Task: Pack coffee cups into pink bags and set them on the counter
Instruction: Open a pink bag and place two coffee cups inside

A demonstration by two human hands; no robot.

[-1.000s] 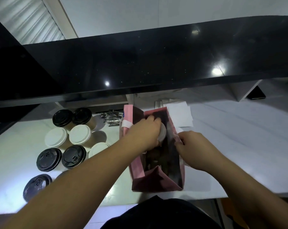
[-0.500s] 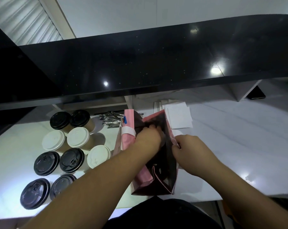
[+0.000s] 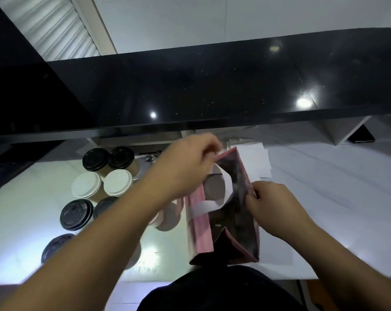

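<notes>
left hand (image 3: pixel 190 162) pinching the far top edge of the pink bag (image 3: pixel 201 234), fingers curled over the rim. right hand (image 3: pixel 273 205) pinching the near right edge of the same bag, thumb and fingers closed on the paper. bag standing on the white table (image 3: pixel 335 198), right in front of the body, mouth pulled wide between both hands.

a moment ago: left hand deep down inside the bag, with a white lid showing under the fingers. now: out of the bag and up on the rim. a round cup top (image 3: pixel 214 190) sitting down inside, under the white paper handle (image 3: pixel 226 179) that loops across the mouth. so, most likely, one cup dropped in and let go. hard to tell if more than one cup is in there, too dark inside.

meaning for the job: this bag looks close to packed. next, probably, closing or lifting it by the handles and setting it up on the black counter (image 3: pixel 212 90), just behind and above the table. nothing on that counter yet in view.

more cups waiting on the left of the table: two with black lids (image 3: pixel 109 159) at the back, two with white lids (image 3: pixel 102 184) next, more black ones (image 3: pixel 76 214) nearer, partly hidden by the left arm. some white paper sheets (image 3: pixel 257 160) lying behind the bag.

careful bit: thin paper bag, tall cup, easy to tip when lifted by one side only.
</notes>
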